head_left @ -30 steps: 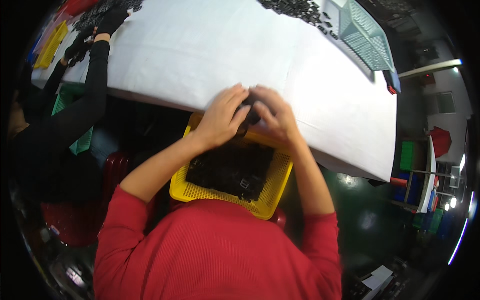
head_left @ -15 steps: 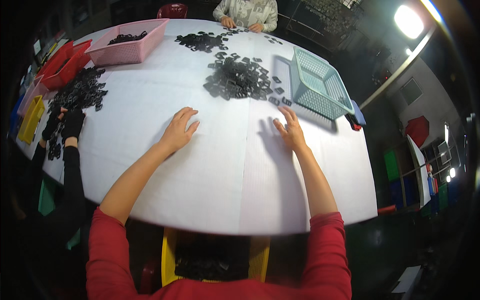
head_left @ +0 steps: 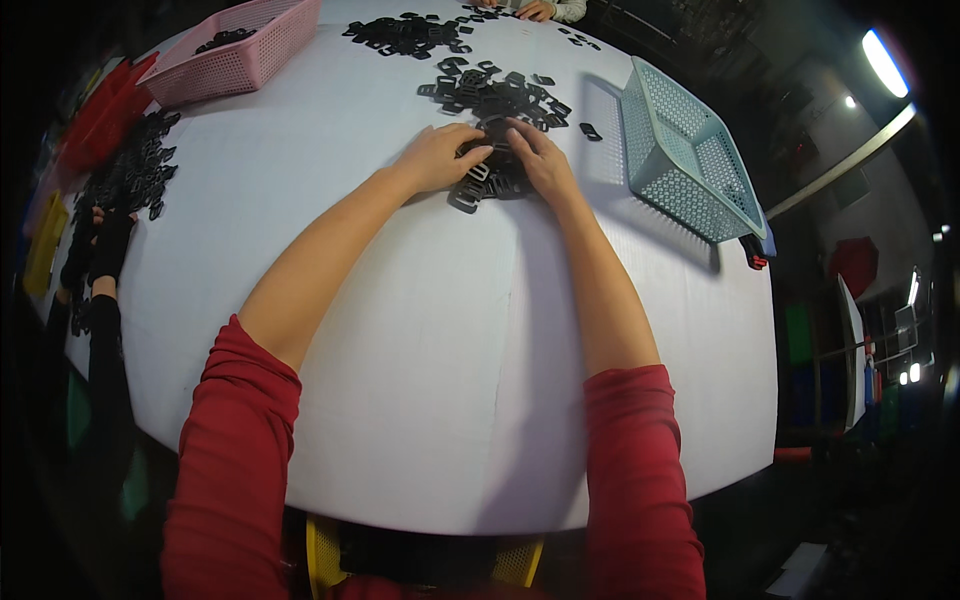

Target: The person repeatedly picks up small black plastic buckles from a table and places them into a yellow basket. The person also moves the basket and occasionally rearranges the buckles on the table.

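Around black pieces [head_left: 485, 182], left hand [head_left: 438, 158] and right hand [head_left: 547, 167] have drawn closer

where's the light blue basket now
In the head view, the light blue basket stands on the right side of the white table, right of the black buckle pile and the right hand.

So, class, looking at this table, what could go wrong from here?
The loose black pieces bunched between the left hand and right hand might slip out and scatter. The light-blue basket stands to the right of the right hand, so a wide sideways swing could knock it.
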`<state>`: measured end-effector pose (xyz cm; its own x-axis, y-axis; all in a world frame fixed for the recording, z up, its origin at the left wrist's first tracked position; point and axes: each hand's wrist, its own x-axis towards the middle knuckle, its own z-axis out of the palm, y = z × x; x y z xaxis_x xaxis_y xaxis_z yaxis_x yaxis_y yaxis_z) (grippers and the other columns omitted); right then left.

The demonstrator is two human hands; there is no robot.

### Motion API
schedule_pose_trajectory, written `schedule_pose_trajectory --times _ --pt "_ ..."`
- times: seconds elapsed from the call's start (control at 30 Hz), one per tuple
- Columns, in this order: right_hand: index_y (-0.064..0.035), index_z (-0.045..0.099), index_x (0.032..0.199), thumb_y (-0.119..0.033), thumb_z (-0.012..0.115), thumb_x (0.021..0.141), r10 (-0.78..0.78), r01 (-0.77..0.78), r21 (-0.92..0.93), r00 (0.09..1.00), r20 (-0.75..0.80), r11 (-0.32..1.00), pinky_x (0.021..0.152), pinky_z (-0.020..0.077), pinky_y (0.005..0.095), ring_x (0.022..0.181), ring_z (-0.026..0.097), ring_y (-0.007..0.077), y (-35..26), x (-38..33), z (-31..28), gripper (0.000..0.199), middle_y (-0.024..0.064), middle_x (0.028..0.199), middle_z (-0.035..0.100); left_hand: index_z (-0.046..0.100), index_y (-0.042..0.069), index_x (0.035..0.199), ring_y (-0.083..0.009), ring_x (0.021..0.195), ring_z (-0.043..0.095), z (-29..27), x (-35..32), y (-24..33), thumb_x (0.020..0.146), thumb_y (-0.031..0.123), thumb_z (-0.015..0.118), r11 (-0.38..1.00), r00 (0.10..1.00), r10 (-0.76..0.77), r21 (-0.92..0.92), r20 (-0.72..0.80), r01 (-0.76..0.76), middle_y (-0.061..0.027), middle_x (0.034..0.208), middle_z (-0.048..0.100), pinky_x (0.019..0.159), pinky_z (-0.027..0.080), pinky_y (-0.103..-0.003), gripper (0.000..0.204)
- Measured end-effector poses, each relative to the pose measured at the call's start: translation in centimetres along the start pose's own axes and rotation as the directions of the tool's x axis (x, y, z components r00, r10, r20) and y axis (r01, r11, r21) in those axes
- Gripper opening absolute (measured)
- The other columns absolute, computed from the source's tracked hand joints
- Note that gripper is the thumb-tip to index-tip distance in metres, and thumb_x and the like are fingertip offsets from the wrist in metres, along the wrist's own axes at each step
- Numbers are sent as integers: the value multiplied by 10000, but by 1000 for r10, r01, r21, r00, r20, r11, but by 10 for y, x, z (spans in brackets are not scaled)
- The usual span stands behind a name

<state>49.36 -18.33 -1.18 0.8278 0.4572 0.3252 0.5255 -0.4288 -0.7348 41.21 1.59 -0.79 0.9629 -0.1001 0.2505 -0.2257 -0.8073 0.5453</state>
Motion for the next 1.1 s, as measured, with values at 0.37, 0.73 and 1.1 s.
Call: schedule_pose_trajectory --times 0.37,0.73,1.1 --pt "-141 694 1100 -395 620 889 -332 364 -198 926 179 910 1067 308 455 1232 485 265 -97 -201 -7 339 78 1246 595 596 105 1222 -279 1361 383 -26 -218 73 901 265 624 958 969 241 149 52 -246 -112 1335 538 1136 139 -611 360" --pt "-56 684 999 -54 670 828 -140 103 -172 965 -221 980 817 486 318 889 655 242 -131 -308 -62 172 89 939 677 633 143 1166 -243 1274 488 -51 -320 106 854 86 640 983 980 179 49 -89 -175 -53 1263 588 1114 257 -559 318" --pt "-118 687 1036 -196 736 775 -256 198 -558 966 -27 806 885 410 381 1035 576 240 -169 -362 -51 277 19 1079 646 627 112 1190 -220 1259 494 -12 -343 162 849 168 666 910 919 393 125 42 -395 -41 1271 592 1112 283 -510 348"
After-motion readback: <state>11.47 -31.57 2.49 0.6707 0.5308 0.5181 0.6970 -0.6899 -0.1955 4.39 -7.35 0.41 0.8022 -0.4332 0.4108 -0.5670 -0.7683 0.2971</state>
